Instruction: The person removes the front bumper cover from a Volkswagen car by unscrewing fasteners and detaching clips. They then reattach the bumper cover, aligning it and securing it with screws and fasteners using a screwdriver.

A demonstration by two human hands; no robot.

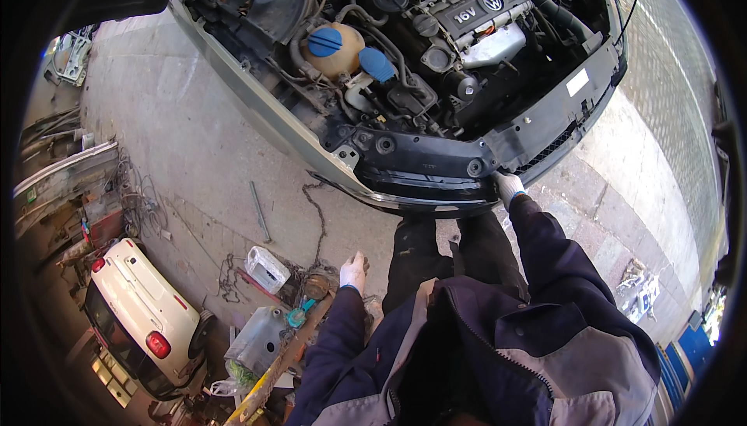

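Black plastic: you are resting your right hand [509, 187] on the lower front edge of the car's front panel [436, 163], near its right end.
Right hand grip: you are wearing a white glove; the fingers are pressing against the panel edge, but whether they are curling around it cannot be told.
Left hand [353, 272]: you are holding it out low to your left, gloved in white, fingers loosely bent and holding nothing.
Near the left hand: a round rusty metal part [317, 286] is lying just beside it on the ground, with a teal cap [298, 316] and a grey plastic canister [258, 338] a little further out.
Engine bay: the bonnet is standing open; a cream tank with a blue cap [333, 46] is sitting left of the engine cover [476, 7].
Ground: a chain [317, 220] and a metal rod [260, 211] are lying on the concrete, well apart from both hands.
Stance: you are standing close against the front of the car, in a dark jacket with grey panels.
Far left: a white car [142, 315] is standing well apart from you.
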